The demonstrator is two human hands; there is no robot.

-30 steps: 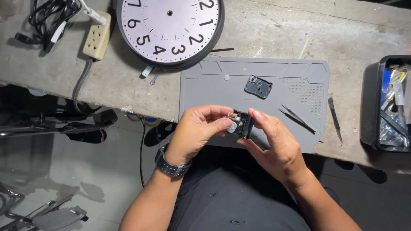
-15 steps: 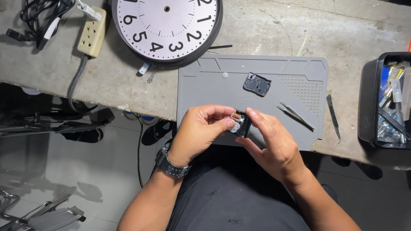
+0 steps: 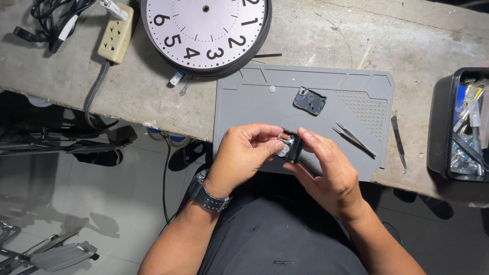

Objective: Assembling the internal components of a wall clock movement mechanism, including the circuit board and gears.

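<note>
Both hands meet over the near edge of a grey work mat [image 3: 254, 102]. Between them is a small black clock movement [image 3: 291, 146], opened, with a copper coil and white gear showing. My left hand [image 3: 244, 155], with a dark wristwatch, pinches its left side. My right hand [image 3: 328, 170] holds its right side and cups it from below. A black movement cover [image 3: 309, 101] lies on the mat farther back. A round wall clock [image 3: 206, 33] with a white face and black rim lies flat on the concrete bench behind the mat.
Tweezers [image 3: 354, 139] lie on the mat's right part; a dark blade tool [image 3: 398, 142] lies just off it. A black tool tray [image 3: 461, 127] stands at the right edge. A beige power strip [image 3: 116, 34] and cables sit at the back left. Floor and sandals show below.
The hands and the movement have stayed together in nearly the same pose. The view has shifted slightly, so the bench objects sit a little lower in the picture.
</note>
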